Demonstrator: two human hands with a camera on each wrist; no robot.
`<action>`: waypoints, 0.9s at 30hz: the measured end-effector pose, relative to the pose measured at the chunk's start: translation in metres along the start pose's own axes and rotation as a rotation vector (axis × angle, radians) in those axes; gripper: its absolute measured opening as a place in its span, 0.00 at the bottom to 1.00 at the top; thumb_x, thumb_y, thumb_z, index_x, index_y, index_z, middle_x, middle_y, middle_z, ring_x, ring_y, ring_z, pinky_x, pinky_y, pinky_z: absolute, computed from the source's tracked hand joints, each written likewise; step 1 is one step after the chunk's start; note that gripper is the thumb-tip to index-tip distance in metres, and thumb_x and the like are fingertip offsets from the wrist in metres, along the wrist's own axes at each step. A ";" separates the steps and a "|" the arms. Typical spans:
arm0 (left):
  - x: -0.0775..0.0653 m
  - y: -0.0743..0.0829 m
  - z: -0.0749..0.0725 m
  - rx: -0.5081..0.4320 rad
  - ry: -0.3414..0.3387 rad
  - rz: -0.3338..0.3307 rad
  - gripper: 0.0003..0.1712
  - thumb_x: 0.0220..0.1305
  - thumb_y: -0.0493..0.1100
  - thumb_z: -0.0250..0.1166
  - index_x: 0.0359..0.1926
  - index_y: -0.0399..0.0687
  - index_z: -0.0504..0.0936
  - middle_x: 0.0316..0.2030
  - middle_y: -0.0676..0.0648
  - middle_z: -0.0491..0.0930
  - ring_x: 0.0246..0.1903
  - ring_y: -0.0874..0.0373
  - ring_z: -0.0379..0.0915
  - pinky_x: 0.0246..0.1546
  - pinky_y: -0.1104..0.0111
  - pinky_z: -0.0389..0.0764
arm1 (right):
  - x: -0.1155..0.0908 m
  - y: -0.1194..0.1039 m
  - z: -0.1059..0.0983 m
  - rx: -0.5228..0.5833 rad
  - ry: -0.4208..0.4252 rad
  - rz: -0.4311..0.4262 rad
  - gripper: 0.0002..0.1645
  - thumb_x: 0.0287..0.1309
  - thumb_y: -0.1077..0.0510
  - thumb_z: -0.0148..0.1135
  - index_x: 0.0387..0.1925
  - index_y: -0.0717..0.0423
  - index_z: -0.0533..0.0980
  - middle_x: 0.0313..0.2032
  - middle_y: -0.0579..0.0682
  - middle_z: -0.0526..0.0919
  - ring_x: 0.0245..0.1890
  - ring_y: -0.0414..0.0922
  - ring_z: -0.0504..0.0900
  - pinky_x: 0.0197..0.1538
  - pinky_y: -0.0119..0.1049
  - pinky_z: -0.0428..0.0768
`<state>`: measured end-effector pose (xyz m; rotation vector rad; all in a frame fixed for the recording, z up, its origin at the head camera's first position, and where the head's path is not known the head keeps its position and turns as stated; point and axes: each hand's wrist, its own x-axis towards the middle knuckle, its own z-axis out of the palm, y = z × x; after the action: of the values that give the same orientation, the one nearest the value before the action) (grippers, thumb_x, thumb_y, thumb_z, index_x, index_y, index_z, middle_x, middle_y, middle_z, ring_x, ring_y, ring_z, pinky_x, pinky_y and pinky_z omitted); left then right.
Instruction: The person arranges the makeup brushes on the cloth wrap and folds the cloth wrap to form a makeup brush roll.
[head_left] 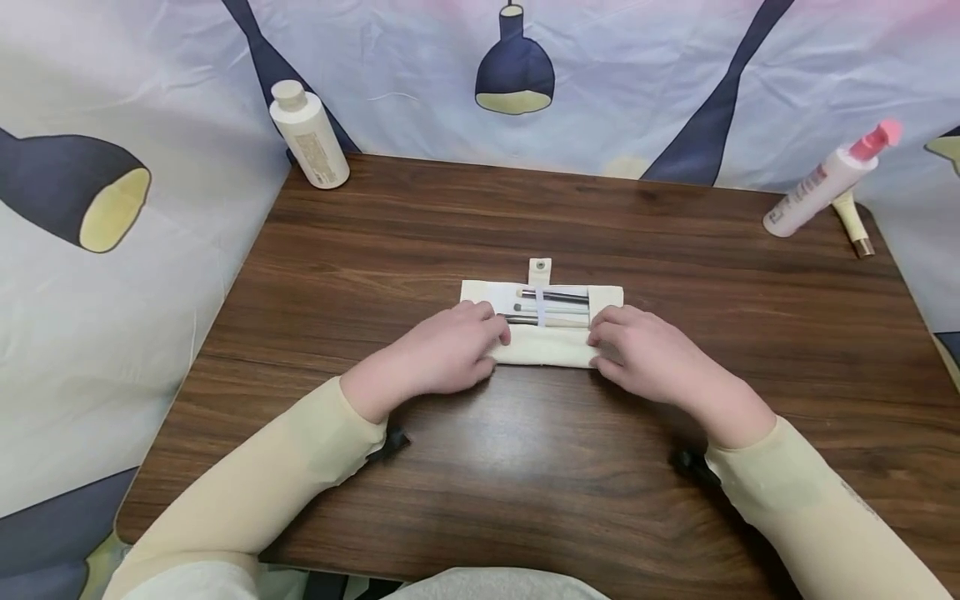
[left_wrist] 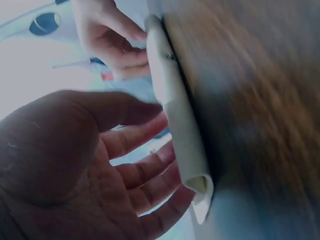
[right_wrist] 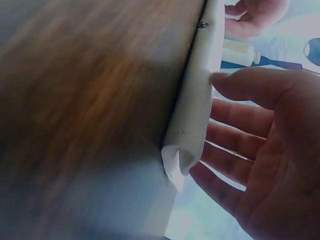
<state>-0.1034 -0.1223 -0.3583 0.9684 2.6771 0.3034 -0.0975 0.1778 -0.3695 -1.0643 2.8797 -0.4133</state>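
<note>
A cream brush roll (head_left: 546, 346) lies on the wooden table, its near side folded over into a flat band. Inside its open far part, several makeup brushes (head_left: 564, 297) lie sideways under a pale strap. A snap tab (head_left: 540, 272) sticks out from the far edge. My left hand (head_left: 457, 346) holds the left end of the folded band, thumb at the near edge and fingers over the top. At the opposite end, my right hand (head_left: 648, 350) grips it likewise. In both wrist views the band's end shows as a hollow fold (left_wrist: 182, 140).
A white capped bottle (head_left: 311, 137) stands at the back left corner. Toward the back right are a pink-topped pump bottle (head_left: 817, 187) and a small cream tube (head_left: 851, 221). A printed curtain (head_left: 420, 75) hangs behind the wooden table (head_left: 360, 242).
</note>
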 end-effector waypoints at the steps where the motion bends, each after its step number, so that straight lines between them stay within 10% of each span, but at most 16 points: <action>1: -0.004 0.002 -0.001 0.006 -0.024 0.018 0.20 0.66 0.44 0.65 0.59 0.51 0.80 0.52 0.48 0.77 0.55 0.50 0.73 0.56 0.55 0.79 | -0.003 0.000 -0.001 0.008 -0.010 -0.008 0.12 0.57 0.61 0.73 0.44 0.58 0.84 0.48 0.51 0.84 0.50 0.53 0.82 0.55 0.51 0.82; 5: -0.013 0.004 -0.002 0.002 -0.074 0.062 0.32 0.64 0.45 0.71 0.68 0.52 0.74 0.64 0.47 0.71 0.66 0.49 0.65 0.67 0.53 0.73 | -0.012 0.002 0.000 -0.013 -0.019 -0.034 0.24 0.52 0.65 0.77 0.53 0.60 0.82 0.54 0.51 0.83 0.55 0.55 0.79 0.58 0.53 0.81; 11: -0.011 0.001 0.000 0.004 0.026 0.044 0.27 0.63 0.32 0.66 0.64 0.50 0.78 0.58 0.47 0.75 0.63 0.50 0.68 0.63 0.58 0.77 | -0.011 0.007 0.004 -0.077 0.037 -0.083 0.23 0.52 0.68 0.71 0.52 0.58 0.84 0.53 0.55 0.81 0.54 0.58 0.76 0.49 0.55 0.79; 27: 0.003 -0.027 -0.009 -0.113 0.147 -0.063 0.09 0.73 0.39 0.61 0.49 0.53 0.83 0.36 0.52 0.85 0.33 0.55 0.77 0.41 0.58 0.81 | 0.004 0.040 -0.011 0.319 -0.095 0.151 0.15 0.64 0.52 0.72 0.51 0.49 0.81 0.44 0.45 0.85 0.40 0.44 0.78 0.47 0.43 0.77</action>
<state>-0.1241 -0.1418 -0.3578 0.8566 2.7805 0.5258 -0.1271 0.2073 -0.3688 -0.7872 2.6661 -0.7569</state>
